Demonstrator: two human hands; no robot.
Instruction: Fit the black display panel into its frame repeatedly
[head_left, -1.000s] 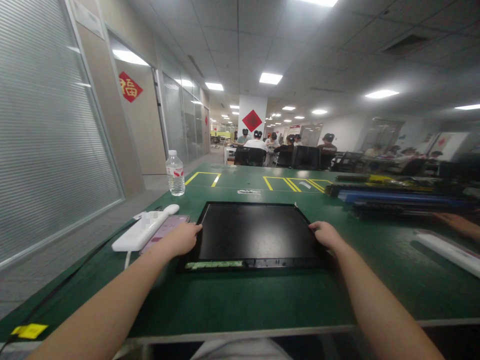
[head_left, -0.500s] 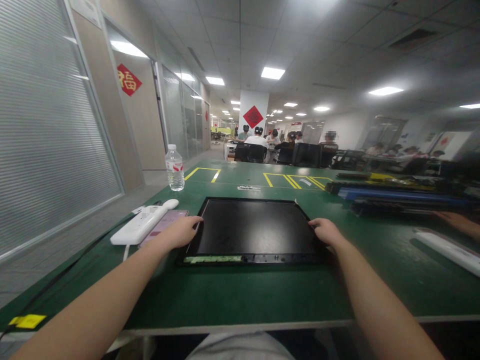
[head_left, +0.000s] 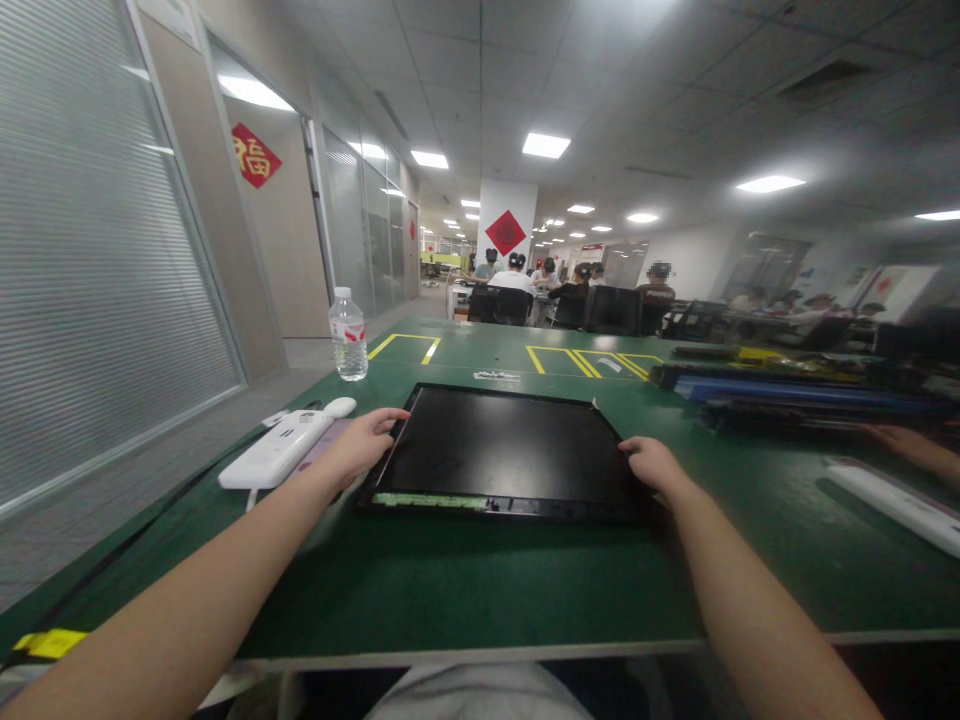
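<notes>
Screen: the black screen (head_left: 510,450) lies face up on the green table (head_left: 480,600), between the two hands, its glass dark and dully shining.
Near edge: a green strip (head_left: 427,501) runs along the left part of the border closest to the person; the rest of that border is black.
Left hand: the left hand (head_left: 369,440) is at the screen's left side, toward the far corner, one finger stretched out so that its tip meets the rim; the other fingers bend outside the frame. Whether they grip from below, I cannot tell.
Right hand: the right hand (head_left: 651,464) grasps the right rim, about midway along that side, fingertips at the border and the remaining fingers folded outside it, partly hidden.
Glass: it spreads between the two sets of fingertips, which keep to the rim.
Left of screen: a white power strip (head_left: 277,450) rests partly over a pinkish slab (head_left: 324,440), just beside the left hand; a clear bottle (head_left: 349,340) stands upright farther back.
Beyond screen: yellow tape (head_left: 559,360) marks outlines on the table.
Right of screen: dark and blue bars (head_left: 810,390) lie blurred, well apart from the right hand; a co-worker's hand (head_left: 911,445) is near them, above a white bar (head_left: 892,502).
</notes>
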